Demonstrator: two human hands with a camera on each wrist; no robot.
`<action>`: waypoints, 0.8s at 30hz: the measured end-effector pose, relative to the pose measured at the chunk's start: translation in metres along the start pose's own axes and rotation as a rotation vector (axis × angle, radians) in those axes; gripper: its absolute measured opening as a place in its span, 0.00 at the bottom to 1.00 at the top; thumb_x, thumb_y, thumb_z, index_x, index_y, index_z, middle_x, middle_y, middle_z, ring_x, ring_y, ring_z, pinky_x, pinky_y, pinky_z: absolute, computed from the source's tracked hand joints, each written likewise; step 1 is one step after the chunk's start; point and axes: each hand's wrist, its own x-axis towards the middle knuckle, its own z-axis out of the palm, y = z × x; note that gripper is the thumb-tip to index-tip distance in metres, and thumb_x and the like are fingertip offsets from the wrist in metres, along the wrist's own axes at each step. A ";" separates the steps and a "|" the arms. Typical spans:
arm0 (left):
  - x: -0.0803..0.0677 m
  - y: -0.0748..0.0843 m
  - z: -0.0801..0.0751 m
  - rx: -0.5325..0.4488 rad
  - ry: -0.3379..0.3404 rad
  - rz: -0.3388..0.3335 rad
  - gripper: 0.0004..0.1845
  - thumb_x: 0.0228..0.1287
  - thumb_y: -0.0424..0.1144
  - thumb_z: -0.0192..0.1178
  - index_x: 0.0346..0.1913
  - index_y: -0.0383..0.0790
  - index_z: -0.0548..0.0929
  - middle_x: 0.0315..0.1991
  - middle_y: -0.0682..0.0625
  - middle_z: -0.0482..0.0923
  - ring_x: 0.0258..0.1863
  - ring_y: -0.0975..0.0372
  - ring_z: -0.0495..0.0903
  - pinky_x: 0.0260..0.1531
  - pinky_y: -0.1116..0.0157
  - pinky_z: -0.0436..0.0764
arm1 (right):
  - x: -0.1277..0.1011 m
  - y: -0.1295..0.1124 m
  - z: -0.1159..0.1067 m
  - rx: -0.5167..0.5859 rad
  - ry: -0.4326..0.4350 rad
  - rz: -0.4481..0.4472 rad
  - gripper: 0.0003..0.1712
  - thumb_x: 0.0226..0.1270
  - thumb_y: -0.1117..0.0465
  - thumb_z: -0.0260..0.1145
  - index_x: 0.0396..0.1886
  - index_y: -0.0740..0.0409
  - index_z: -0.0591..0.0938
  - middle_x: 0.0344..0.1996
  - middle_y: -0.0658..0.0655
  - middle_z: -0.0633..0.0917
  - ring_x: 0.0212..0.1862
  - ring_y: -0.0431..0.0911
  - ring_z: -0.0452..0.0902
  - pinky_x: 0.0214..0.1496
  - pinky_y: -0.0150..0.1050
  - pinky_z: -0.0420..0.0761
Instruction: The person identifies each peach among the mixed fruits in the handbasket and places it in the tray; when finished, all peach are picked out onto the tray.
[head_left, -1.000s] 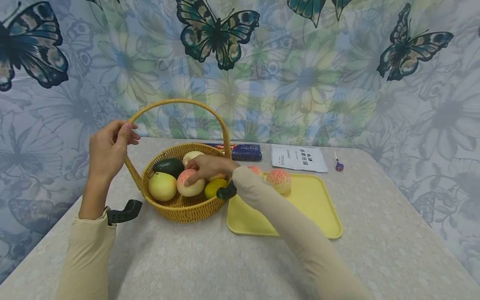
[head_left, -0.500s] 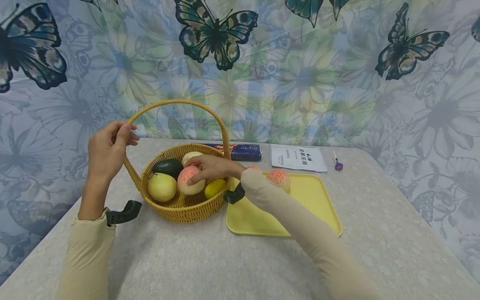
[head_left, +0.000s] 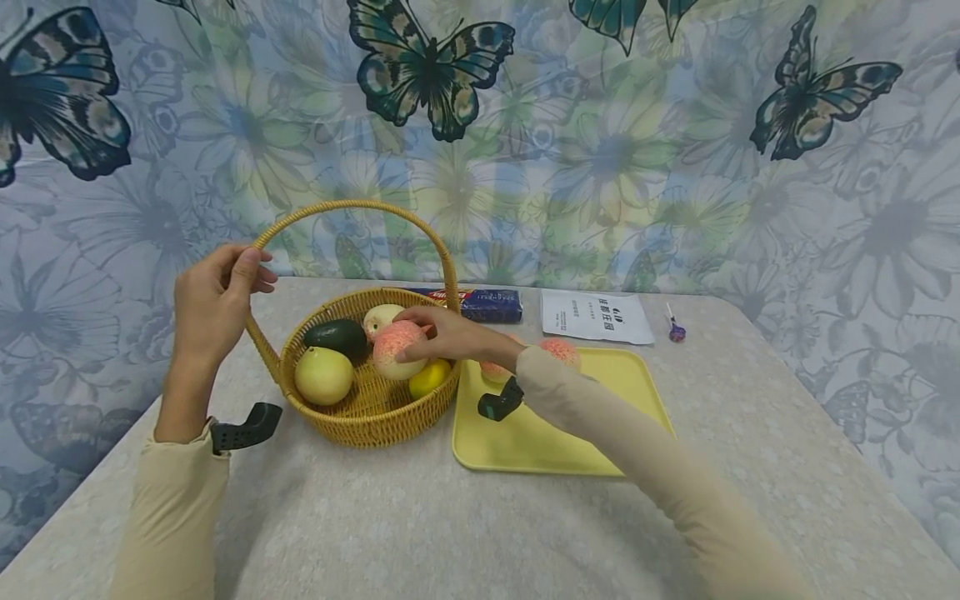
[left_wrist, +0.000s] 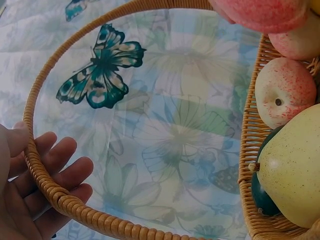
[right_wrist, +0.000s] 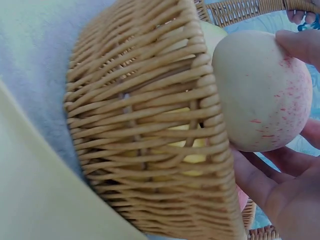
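Head view: right hand [head_left: 450, 335], grip clamped on the peach [head_left: 400, 350], has lifted it above the basket [head_left: 360, 421].

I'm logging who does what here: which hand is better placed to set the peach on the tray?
Likely the right hand: it already grips the peach, lifted beside the tray. The left hand holds the basket handle, farther off.

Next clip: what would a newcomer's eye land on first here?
Probably the right hand holding a pink-speckled peach just above the wicker basket at the table's middle. The left hand grips the basket's tall arched handle. Two more peaches sit on the yellow tray beside the basket, against a butterfly-print backdrop.
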 end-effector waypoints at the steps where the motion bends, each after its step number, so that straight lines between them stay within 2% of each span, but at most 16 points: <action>1: 0.000 0.000 0.000 0.001 0.001 0.001 0.19 0.74 0.47 0.50 0.47 0.34 0.82 0.26 0.69 0.76 0.26 0.79 0.78 0.30 0.83 0.73 | -0.002 0.001 0.000 0.010 0.006 -0.001 0.32 0.65 0.54 0.65 0.68 0.51 0.67 0.61 0.52 0.73 0.57 0.45 0.73 0.55 0.37 0.76; 6: -0.001 0.000 0.000 0.010 0.002 -0.002 0.19 0.74 0.47 0.49 0.47 0.34 0.82 0.26 0.70 0.76 0.26 0.79 0.77 0.30 0.83 0.73 | -0.014 0.003 -0.002 0.057 0.026 -0.023 0.33 0.66 0.55 0.65 0.69 0.51 0.66 0.57 0.53 0.76 0.53 0.45 0.77 0.53 0.40 0.79; 10: 0.000 0.000 0.001 0.008 0.002 -0.001 0.19 0.74 0.47 0.49 0.47 0.34 0.82 0.26 0.69 0.76 0.26 0.79 0.77 0.31 0.83 0.74 | -0.022 0.004 -0.004 0.082 0.049 -0.031 0.33 0.66 0.55 0.64 0.70 0.48 0.66 0.58 0.52 0.76 0.53 0.45 0.77 0.52 0.42 0.79; 17: 0.003 -0.001 0.001 0.007 -0.002 -0.001 0.19 0.74 0.47 0.49 0.47 0.33 0.82 0.26 0.68 0.76 0.26 0.79 0.77 0.31 0.83 0.74 | -0.031 0.008 -0.009 0.142 0.080 -0.065 0.33 0.66 0.56 0.65 0.69 0.44 0.65 0.61 0.51 0.73 0.59 0.45 0.74 0.56 0.42 0.77; 24: 0.007 -0.002 0.002 0.004 -0.012 -0.005 0.19 0.74 0.47 0.49 0.47 0.33 0.82 0.26 0.69 0.76 0.26 0.80 0.77 0.31 0.84 0.73 | -0.040 0.012 -0.012 0.140 0.158 -0.032 0.37 0.63 0.51 0.66 0.70 0.47 0.64 0.61 0.51 0.72 0.57 0.47 0.76 0.55 0.43 0.78</action>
